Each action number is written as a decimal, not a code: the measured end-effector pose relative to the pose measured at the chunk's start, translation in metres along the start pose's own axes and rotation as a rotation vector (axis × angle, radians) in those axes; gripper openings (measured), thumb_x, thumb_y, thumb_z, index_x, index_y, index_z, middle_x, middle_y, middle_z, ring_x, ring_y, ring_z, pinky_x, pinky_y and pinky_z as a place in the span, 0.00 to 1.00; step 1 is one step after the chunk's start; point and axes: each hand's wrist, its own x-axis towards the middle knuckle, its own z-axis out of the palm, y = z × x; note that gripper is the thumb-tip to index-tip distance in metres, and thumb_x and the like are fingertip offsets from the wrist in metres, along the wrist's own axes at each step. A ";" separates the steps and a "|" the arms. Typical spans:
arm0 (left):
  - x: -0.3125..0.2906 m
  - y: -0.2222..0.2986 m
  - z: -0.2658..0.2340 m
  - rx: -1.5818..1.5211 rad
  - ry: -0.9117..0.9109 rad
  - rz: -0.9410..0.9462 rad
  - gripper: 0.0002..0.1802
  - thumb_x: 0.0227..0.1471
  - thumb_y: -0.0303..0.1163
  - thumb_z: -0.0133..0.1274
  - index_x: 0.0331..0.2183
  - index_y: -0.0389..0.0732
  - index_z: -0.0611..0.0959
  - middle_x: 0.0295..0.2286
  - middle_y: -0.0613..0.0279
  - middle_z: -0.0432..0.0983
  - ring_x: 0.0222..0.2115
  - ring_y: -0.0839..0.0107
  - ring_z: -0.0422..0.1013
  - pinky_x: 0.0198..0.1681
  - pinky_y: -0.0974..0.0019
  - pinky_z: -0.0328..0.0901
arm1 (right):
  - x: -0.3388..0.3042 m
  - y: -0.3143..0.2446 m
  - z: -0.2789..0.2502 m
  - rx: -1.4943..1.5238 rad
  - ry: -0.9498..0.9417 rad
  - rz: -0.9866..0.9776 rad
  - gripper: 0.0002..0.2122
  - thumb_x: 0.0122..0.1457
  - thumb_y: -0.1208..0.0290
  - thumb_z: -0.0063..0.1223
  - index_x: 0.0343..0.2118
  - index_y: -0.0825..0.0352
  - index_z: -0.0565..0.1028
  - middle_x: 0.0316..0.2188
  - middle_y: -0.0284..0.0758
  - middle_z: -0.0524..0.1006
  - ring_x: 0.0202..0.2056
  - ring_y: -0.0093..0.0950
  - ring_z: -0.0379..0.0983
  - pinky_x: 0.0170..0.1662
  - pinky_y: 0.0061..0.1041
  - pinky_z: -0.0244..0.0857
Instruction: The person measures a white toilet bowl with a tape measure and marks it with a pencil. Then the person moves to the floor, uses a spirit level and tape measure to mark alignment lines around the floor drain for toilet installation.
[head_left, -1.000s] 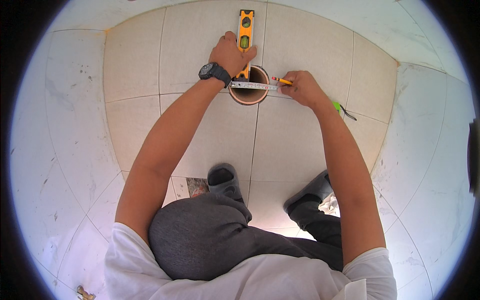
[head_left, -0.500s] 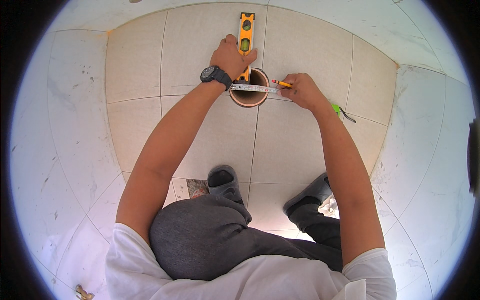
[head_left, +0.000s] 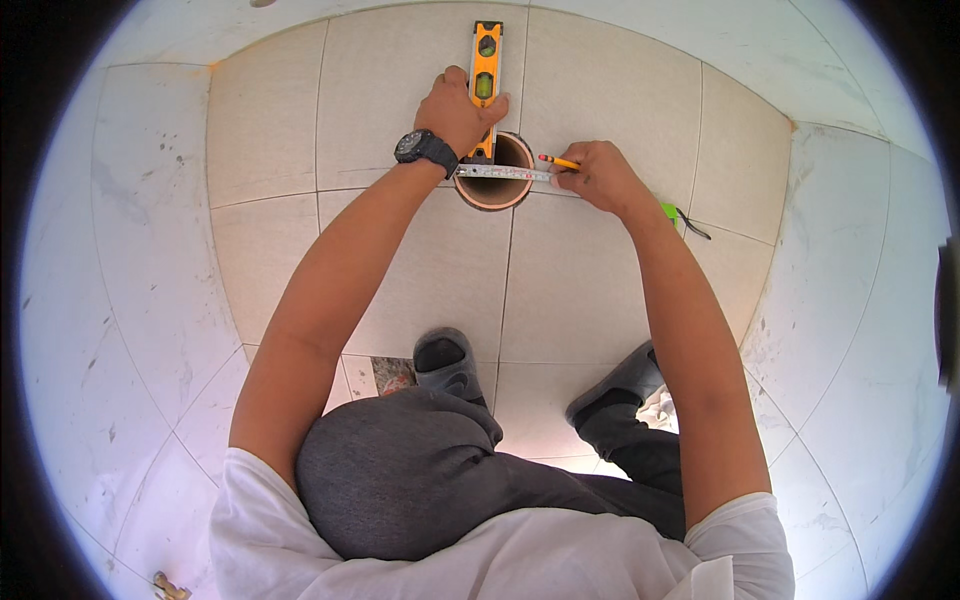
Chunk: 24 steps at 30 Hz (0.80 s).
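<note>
My left hand grips a yellow spirit level with green vials, its thumb along the right edge. The level's near end reaches the mouth of a round pipe set in the tiled floor. Across that opening lies a white tape measure blade, its left end by the level and my left wrist. To the right of the pipe, my right hand pinches the blade and also holds a yellow pencil, eraser end pointing left. The green tape case shows partly from behind my right forearm.
Beige floor tiles surround the pipe, with pale marbled walls on the left, right and far side. A broken gap in the tiles lies beside my left shoe. A brass fitting is at the lower left.
The whole view has shifted slightly, so the floor things appear a little further left and up. Both hands keep the same holds.
</note>
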 end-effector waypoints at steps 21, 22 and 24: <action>0.002 -0.001 -0.002 -0.011 -0.055 -0.053 0.37 0.44 0.58 0.63 0.39 0.32 0.73 0.37 0.42 0.76 0.36 0.47 0.77 0.39 0.51 0.73 | 0.003 0.004 0.005 -0.014 0.026 -0.043 0.09 0.50 0.70 0.65 0.34 0.68 0.83 0.30 0.42 0.81 0.32 0.37 0.76 0.39 0.33 0.69; 0.002 -0.003 -0.002 0.000 -0.045 -0.047 0.38 0.44 0.58 0.63 0.40 0.32 0.73 0.37 0.42 0.76 0.36 0.48 0.77 0.40 0.52 0.73 | 0.004 0.005 0.006 -0.012 0.017 -0.041 0.09 0.51 0.71 0.65 0.34 0.69 0.83 0.29 0.41 0.81 0.31 0.33 0.76 0.38 0.32 0.69; 0.002 -0.003 0.001 0.008 -0.031 -0.037 0.38 0.44 0.59 0.63 0.40 0.32 0.73 0.37 0.43 0.76 0.36 0.49 0.77 0.40 0.52 0.73 | 0.004 0.008 0.005 -0.007 0.011 -0.045 0.09 0.51 0.71 0.65 0.34 0.69 0.83 0.29 0.41 0.81 0.31 0.33 0.76 0.38 0.31 0.69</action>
